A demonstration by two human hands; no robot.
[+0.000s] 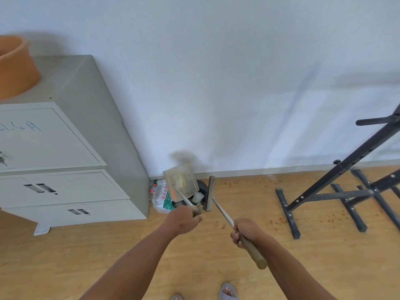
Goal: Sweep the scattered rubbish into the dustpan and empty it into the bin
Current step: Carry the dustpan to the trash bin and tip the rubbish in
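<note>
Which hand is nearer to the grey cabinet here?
Left. The left hand, gripping the dustpan handle over the bin, sits just right of the grey cabinet. The right hand, holding the broom handle, is farther right.

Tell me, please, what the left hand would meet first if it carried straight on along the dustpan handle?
Probably the tilted dustpan it holds, then the dark bin beneath. The left hand points that way; depth is unclear.
</note>
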